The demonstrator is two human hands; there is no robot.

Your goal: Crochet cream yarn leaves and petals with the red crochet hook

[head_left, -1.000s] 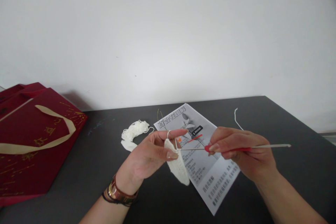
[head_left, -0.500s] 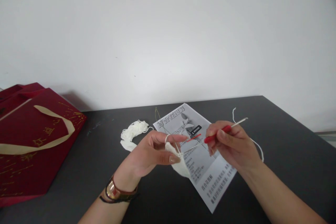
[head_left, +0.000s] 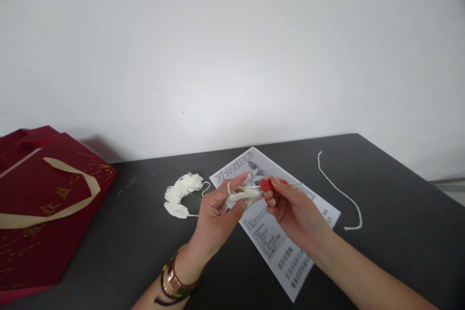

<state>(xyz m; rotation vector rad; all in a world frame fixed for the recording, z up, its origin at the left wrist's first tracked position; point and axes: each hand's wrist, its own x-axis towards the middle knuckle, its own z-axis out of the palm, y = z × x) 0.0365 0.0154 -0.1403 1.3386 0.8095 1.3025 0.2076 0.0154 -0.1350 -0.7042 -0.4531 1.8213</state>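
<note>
My left hand (head_left: 218, 215) pinches a small white crocheted piece (head_left: 244, 195), with white yarn looped over its forefinger. My right hand (head_left: 294, 213) grips a crochet hook (head_left: 271, 185) by its red handle, the metal tip pointing left into the piece. Both hands are close together, raised above a printed instruction sheet (head_left: 279, 247) lying on the dark table (head_left: 399, 242). A bracelet and a dark band sit on my left wrist.
A bundle of white yarn (head_left: 181, 187) and a flat white crocheted piece (head_left: 176, 209) lie left of the sheet. A loose white strand (head_left: 341, 193) lies to the right. A dark red gift bag (head_left: 39, 203) with a gold ribbon handle lies at the far left. A white wall stands behind.
My right hand has moved left toward my left hand, bringing the hook into the white piece. The piece has turned from hanging down to lying sideways between the hands.
</note>
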